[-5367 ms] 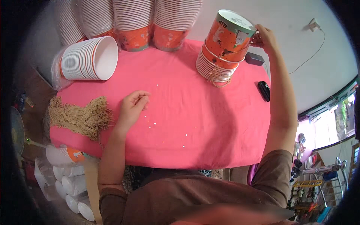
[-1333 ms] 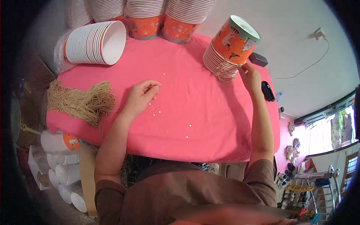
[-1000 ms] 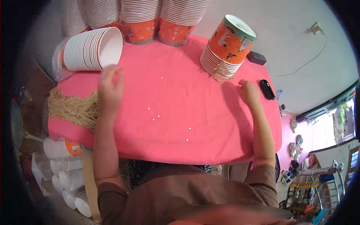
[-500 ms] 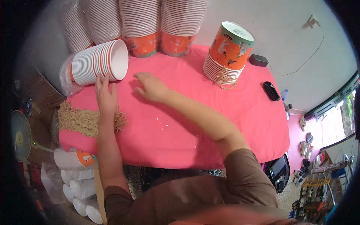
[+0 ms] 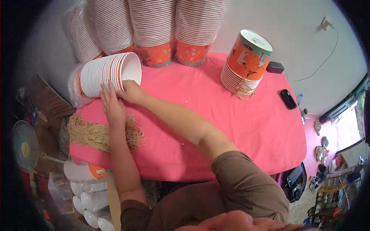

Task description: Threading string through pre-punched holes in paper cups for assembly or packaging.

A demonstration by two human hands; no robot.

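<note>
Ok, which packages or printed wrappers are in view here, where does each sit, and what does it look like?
Sleeve of cups: on its side, table's left end, clear wrap, both hands at it.
Upright sleeves: back edge, clear wrap, orange printed bases.
Loose cup stack: back right, tilted, orange printed cup on top.

A stack of white paper cups with orange-striped rims lay on its side, mouth opening to the person's right. The left hand rested against its lower rims; the right hand touched the outermost cup's rim, just beside the left.
</note>
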